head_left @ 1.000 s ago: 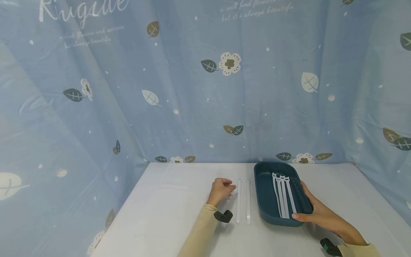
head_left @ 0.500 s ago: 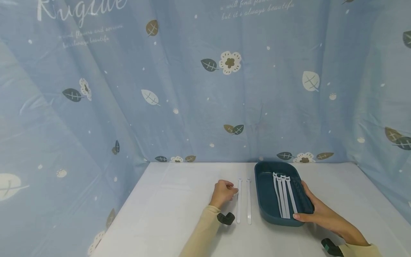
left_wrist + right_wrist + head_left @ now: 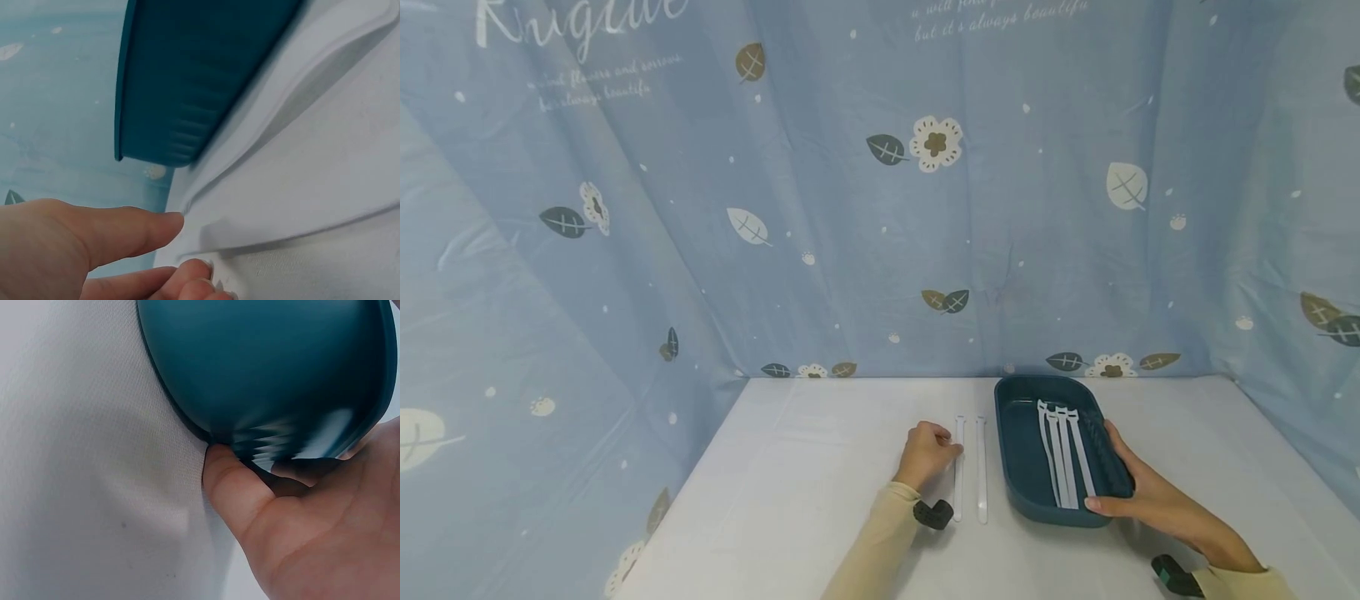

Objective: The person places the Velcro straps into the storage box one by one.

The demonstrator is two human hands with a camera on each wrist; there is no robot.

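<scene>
Two slim white cable straps lie side by side on the table, a left strap [image 3: 958, 487] and a right strap [image 3: 982, 475], each with a slotted head at the far end. My left hand [image 3: 928, 454] is at the left strap's upper part. In the left wrist view its thumb [image 3: 134, 232] stands apart from the bent fingers, near that strap's end. My right hand [image 3: 1153, 504] grips the right side of a dark teal tray [image 3: 1017, 467], thumb over the near right corner. Several similar white straps [image 3: 1063, 458] lie inside the tray.
The white table [image 3: 820, 475] ends at the back against a blue curtain [image 3: 835, 167] printed with leaves and flowers. Another curtain side closes in on the left. The tray's left wall rises just right of the right strap.
My left hand has moved slightly right and down, from beside the left strap to its upper part. The right hand still holds the tray, and the straps lie as before.
</scene>
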